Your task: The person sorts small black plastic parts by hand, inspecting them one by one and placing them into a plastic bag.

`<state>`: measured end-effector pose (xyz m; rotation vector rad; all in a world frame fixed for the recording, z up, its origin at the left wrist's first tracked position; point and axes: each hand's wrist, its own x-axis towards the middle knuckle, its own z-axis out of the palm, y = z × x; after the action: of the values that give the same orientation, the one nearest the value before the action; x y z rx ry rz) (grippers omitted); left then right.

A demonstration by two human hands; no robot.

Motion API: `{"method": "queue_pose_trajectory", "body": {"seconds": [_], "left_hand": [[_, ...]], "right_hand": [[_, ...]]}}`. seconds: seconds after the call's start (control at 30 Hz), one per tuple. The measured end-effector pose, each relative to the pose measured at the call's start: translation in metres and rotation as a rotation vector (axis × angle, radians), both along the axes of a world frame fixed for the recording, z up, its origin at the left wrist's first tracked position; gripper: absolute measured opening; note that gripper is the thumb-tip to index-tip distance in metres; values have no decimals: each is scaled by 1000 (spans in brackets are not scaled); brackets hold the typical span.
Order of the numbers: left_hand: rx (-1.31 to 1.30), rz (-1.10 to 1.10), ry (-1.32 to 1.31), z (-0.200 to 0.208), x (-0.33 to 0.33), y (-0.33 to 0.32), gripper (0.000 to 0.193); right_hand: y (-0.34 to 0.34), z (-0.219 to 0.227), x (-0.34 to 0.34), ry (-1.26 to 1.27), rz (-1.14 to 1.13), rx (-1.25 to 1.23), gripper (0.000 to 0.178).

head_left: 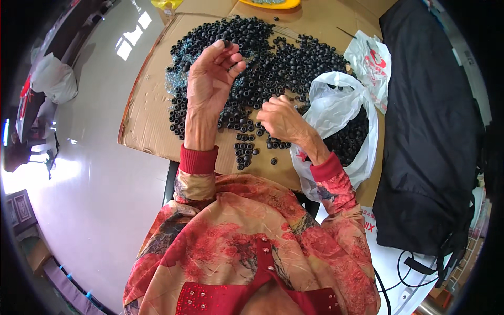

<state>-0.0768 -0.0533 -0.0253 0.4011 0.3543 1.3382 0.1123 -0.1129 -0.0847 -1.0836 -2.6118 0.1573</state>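
My left hand [209,79] is raised palm-up over a pile of small black round pieces with holes [252,81], which look like beads or caps. Between its thumb and forefinger it pinches one black piece [227,44]. My right hand [283,119] is closed, knuckles up, just above the near right part of the pile. Whatever its fingers hold is hidden. Small clear bluish pieces [177,79] lie mixed in along the pile's left side. A few black pieces [244,150] sit apart on the cardboard closer to me.
Under everything lies flat cardboard [144,110]. An open white plastic bag [370,139] with more black pieces stands right of my right hand. Beyond it are another plastic bag [375,63] and a large black fabric case [420,131]. A yellow tray [278,4] sits at the far edge.
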Motion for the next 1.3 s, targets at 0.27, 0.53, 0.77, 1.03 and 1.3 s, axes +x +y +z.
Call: {"method": "queue_pose_trajectory", "body": {"seconds": [0.27,0.53,0.77,1.03,1.3], "left_hand": [[-10,35,24,1,4,-2,16],[-4,-1,26,20,7,-5,18],[168,-144,-41,49,25,-14,14],[254,-182,35,68,30,-32,16],[278,-93,124,73,12,-40,15]], "right_hand": [[-2,-3,-2,-82,-28,-66,3],[6,11,5,-30,-57,-49,4],[12,135,13,518,-239,-37,9],[15,229,-12,368,-60,279,15],[9,237,-33,149,14,355,12]]}}
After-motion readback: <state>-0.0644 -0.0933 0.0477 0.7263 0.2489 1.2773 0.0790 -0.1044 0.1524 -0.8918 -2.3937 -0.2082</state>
